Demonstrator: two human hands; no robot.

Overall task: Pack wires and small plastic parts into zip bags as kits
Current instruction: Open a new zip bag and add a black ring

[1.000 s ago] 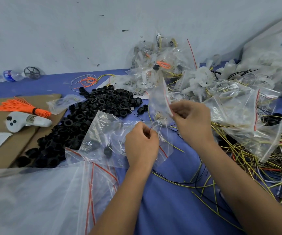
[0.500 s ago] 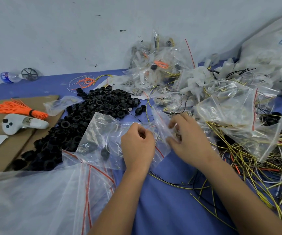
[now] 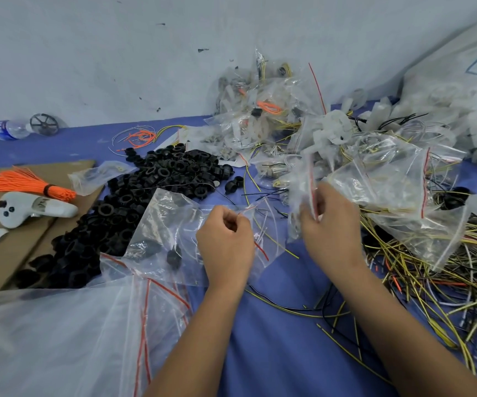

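Observation:
My right hand [image 3: 330,224] pinches a small clear zip bag [image 3: 303,193] with a red seal line; the bag is blurred and lifted above the blue table. My left hand [image 3: 225,239] is curled, pinching thin wires [image 3: 255,207] at its fingertips, over a larger clear zip bag [image 3: 168,224] lying flat with a black part inside. A heap of black plastic rings [image 3: 145,196] lies to the left. Yellow and black wires [image 3: 432,282] tangle at the right.
Packed zip bags [image 3: 260,110] and white plastic parts [image 3: 331,130] pile up at the back. An orange wire bundle [image 3: 25,183] and a white controller [image 3: 28,209] lie on cardboard at the left. A big clear bag [image 3: 45,339] covers the near left. A water bottle [image 3: 5,130] lies by the wall.
My right hand lowered the small bag beside my left hand, then raised it again to the right. My left hand stayed in place with the wires.

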